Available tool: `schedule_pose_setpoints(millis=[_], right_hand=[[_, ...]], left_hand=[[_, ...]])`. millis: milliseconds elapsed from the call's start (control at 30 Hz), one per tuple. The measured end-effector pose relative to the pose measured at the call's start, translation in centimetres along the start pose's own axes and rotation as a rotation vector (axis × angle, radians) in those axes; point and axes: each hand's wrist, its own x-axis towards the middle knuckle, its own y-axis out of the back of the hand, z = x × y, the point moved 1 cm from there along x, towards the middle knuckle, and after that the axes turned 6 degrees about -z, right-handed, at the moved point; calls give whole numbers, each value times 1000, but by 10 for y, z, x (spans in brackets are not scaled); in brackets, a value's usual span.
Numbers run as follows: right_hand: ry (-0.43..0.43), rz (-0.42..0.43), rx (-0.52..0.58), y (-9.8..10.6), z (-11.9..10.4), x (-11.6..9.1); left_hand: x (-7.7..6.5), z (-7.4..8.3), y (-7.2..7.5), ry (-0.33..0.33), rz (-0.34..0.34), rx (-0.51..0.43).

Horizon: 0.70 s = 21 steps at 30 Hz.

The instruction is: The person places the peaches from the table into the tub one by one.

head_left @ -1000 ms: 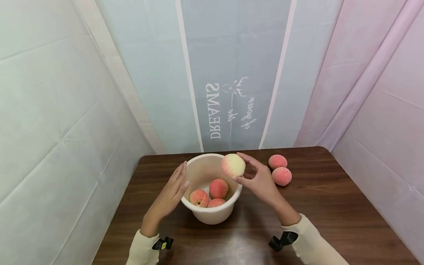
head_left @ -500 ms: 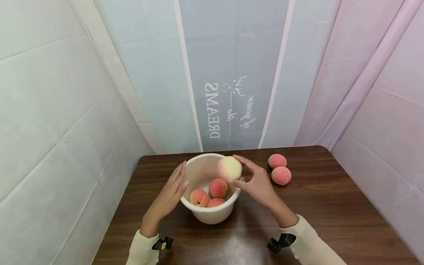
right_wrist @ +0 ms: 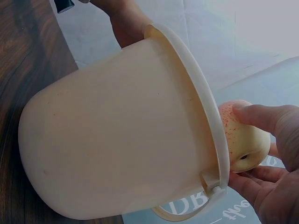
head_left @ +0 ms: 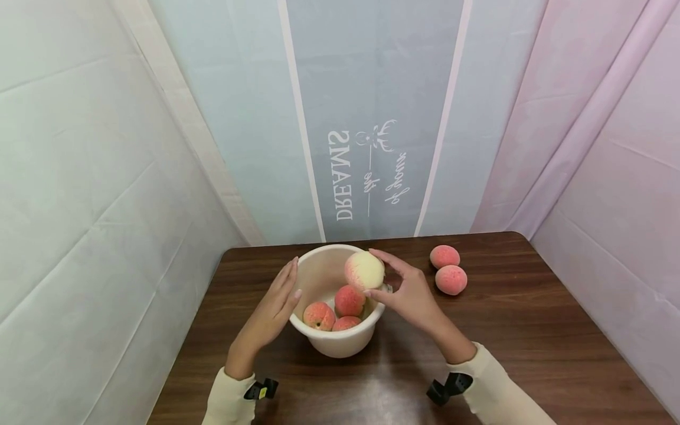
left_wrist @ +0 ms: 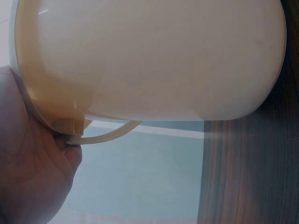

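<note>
My right hand (head_left: 411,294) holds a pale yellow and pink peach (head_left: 364,271) between thumb and fingers, over the right side of a cream bucket (head_left: 340,347). In the right wrist view that peach (right_wrist: 245,140) sits just past the bucket's rim, its stem hollow showing. Inside the bucket lie a red peach (head_left: 349,301), an orange-red peach (head_left: 319,316) and another peach (head_left: 346,323) partly hidden by the rim. My left hand (head_left: 270,310) rests against the bucket's left rim with its fingers straight. The left wrist view shows the bucket wall (left_wrist: 163,60) beside this hand.
Two pink peaches (head_left: 445,256) (head_left: 451,280) lie together on the dark wooden table (head_left: 520,330), right of the bucket. A curved handle (right_wrist: 187,215) hangs from the bucket's side. Behind the table hangs a grey-blue cloth (head_left: 372,71) with lettering; pale cloth walls stand on both sides.
My right hand has carried the peach a little left and down, further over the bucket's opening. The left hand and the other peaches stay about where they were.
</note>
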Motion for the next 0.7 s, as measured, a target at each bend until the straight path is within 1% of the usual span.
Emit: schedule_pose_setpoints(millis=[100,267,467,700], right_hand=[[19,-8,2,0,4,0],[52,-36,3,-1,5,-1],[109,-77,-43,-5,4,-2],[90,-106,-67,-8,3,-2]], left_hand=[[0,1,1,5,-1,-5],[0,1,0,1,-1,-2],[2,2,1,-6,8,-9],[2,2,0,7,6,-9]])
